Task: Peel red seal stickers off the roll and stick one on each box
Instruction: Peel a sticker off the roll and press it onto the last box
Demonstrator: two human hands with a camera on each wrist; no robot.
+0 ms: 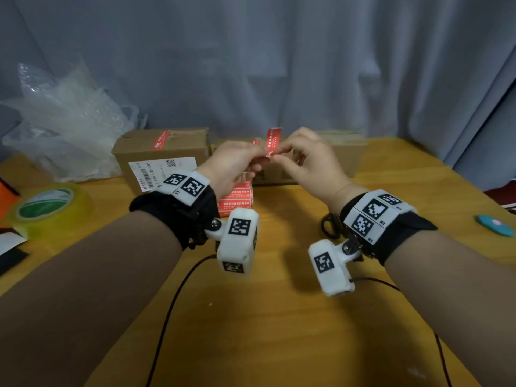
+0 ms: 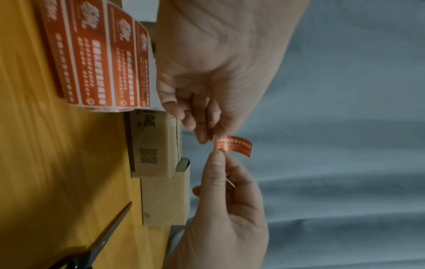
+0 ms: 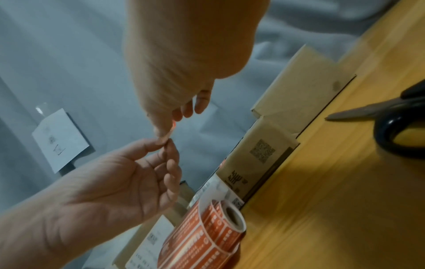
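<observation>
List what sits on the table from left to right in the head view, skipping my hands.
Yellow tape roll → clear plastic wrap → box with a red seal → sticker roll → unsealed box → blue oval object.

Head view looks forward and down over the tabletop [image 1: 279, 317]. Each wrist view looks close along its palm; both share the roll [image 2: 96, 54] and boxes [image 3: 260, 154].

- Red sticker [image 1: 271, 143] pinched between both hands: thin glossy paper.
- Boxes [image 1: 164, 152] behind the grip: matt brown cardboard.
- Table [image 1: 279, 317] beneath: smooth yellow wood.
- Curtain [image 1: 279, 65] behind: soft grey cloth.
</observation>
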